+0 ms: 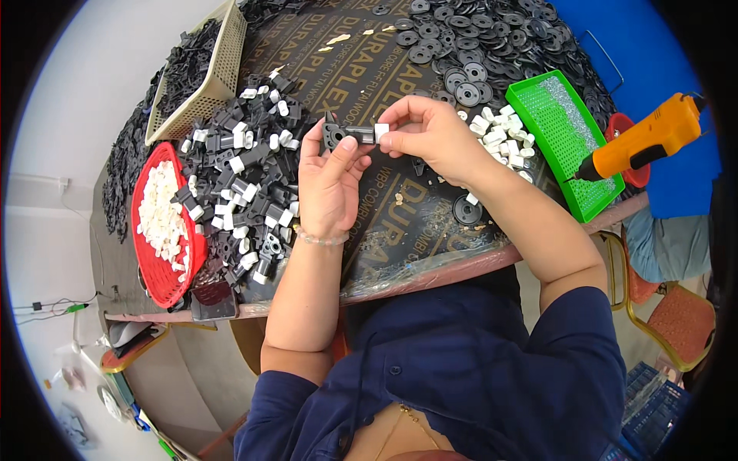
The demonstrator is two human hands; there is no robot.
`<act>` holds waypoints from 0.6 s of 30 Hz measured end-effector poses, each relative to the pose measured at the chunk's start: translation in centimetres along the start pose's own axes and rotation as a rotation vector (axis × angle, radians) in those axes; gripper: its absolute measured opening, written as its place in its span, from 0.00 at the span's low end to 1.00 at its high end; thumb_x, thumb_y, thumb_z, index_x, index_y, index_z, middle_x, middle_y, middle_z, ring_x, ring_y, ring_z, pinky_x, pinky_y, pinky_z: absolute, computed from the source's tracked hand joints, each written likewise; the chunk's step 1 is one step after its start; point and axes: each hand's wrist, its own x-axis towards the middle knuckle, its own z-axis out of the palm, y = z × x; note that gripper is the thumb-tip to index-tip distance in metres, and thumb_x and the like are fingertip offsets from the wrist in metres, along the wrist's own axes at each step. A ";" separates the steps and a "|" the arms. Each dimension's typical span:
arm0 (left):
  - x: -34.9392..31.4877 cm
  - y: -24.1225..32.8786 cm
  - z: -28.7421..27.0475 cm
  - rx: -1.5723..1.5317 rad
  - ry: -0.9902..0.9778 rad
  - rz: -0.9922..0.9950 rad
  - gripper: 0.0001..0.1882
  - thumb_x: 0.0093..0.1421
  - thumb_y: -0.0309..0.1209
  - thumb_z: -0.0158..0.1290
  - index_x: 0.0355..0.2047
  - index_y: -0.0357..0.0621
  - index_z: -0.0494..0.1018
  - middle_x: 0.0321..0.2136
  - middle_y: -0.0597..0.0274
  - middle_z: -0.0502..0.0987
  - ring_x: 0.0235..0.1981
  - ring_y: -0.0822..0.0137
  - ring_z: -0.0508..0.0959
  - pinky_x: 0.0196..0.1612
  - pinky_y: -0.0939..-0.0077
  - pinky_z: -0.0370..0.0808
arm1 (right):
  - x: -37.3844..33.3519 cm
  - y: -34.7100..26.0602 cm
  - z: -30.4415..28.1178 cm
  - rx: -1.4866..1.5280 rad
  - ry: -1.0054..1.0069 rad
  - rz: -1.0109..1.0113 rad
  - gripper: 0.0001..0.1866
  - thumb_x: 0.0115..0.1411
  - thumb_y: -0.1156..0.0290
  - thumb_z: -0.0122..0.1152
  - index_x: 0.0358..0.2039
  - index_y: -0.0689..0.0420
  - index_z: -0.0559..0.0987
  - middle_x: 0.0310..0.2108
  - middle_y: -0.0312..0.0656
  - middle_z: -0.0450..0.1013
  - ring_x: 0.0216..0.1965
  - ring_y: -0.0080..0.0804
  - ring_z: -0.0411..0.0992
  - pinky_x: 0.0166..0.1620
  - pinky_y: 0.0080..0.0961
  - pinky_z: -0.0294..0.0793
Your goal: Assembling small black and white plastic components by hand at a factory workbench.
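Observation:
Above the table's middle, my left hand (329, 180) is closed round a black plastic fitting (335, 136) with a wide flange at its left end and a short cylindrical stem. The stem lies roughly level and points right. My right hand (438, 142) pinches a small white plastic cap (381, 132) between thumb and fingers at the stem's tip. How far the cap sits on the stem cannot be made out. Left of my left hand lies a heap of black fittings with white caps (238, 165). Loose white caps (503, 137) form a pile right of my right hand.
A red basket (197, 253) of small white pieces and a beige crate (223, 73) of black parts stand left. Black discs (477, 46) cover the far right. An orange electric screwdriver (646, 138) hangs over a green tray (588, 201) holding small metal pieces.

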 end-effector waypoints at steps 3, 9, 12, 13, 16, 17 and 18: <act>0.0 -0.1 -0.1 0.038 0.002 0.035 0.24 0.62 0.21 0.56 0.57 0.45 0.63 0.44 0.57 0.79 0.40 0.66 0.81 0.40 0.76 0.76 | -0.1 0.2 0.3 0.058 0.019 0.063 0.11 0.59 0.77 0.65 0.42 0.65 0.77 0.35 0.43 0.78 0.35 0.26 0.78 0.40 0.21 0.79; -0.1 -0.9 -0.1 0.234 0.045 0.190 0.25 0.60 0.21 0.59 0.56 0.44 0.65 0.43 0.60 0.78 0.38 0.72 0.78 0.38 0.80 0.75 | -0.4 0.3 0.5 0.115 0.017 0.035 0.11 0.60 0.76 0.66 0.41 0.65 0.77 0.34 0.45 0.78 0.34 0.28 0.79 0.39 0.22 0.80; -0.1 -0.6 -0.3 0.187 0.011 0.157 0.25 0.60 0.21 0.59 0.56 0.44 0.65 0.43 0.60 0.77 0.38 0.72 0.78 0.38 0.79 0.75 | -0.4 0.1 0.5 0.130 -0.022 0.053 0.13 0.57 0.74 0.68 0.41 0.65 0.78 0.37 0.44 0.77 0.37 0.25 0.77 0.40 0.21 0.77; -0.1 -0.4 -0.4 0.130 -0.023 0.112 0.25 0.60 0.22 0.59 0.56 0.44 0.65 0.43 0.60 0.77 0.38 0.72 0.78 0.37 0.79 0.75 | -0.4 0.0 0.4 0.129 -0.027 0.053 0.13 0.57 0.74 0.68 0.41 0.65 0.78 0.37 0.44 0.77 0.37 0.25 0.77 0.40 0.21 0.77; -0.4 1.3 0.4 -0.029 -0.126 -0.121 0.25 0.61 0.23 0.57 0.58 0.44 0.64 0.44 0.59 0.77 0.39 0.70 0.78 0.40 0.77 0.77 | -0.1 -0.6 0.1 -0.289 -0.152 -0.166 0.42 0.45 0.71 0.78 0.61 0.60 0.68 0.56 0.41 0.68 0.54 0.28 0.67 0.57 0.31 0.67; -1.0 1.2 1.7 -0.075 -0.121 -0.131 0.26 0.62 0.23 0.56 0.60 0.46 0.62 0.45 0.58 0.77 0.43 0.67 0.79 0.44 0.74 0.78 | 0.0 -1.1 0.2 -0.336 -0.231 -0.144 0.46 0.43 0.69 0.80 0.63 0.59 0.67 0.57 0.41 0.68 0.55 0.29 0.67 0.59 0.31 0.66; -1.1 1.2 1.0 -0.102 -0.232 -0.177 0.28 0.63 0.24 0.55 0.61 0.49 0.59 0.48 0.57 0.75 0.46 0.65 0.78 0.47 0.71 0.78 | 0.1 -1.6 0.4 -0.380 -0.315 -0.123 0.50 0.42 0.67 0.81 0.64 0.59 0.65 0.58 0.41 0.67 0.55 0.30 0.67 0.61 0.31 0.64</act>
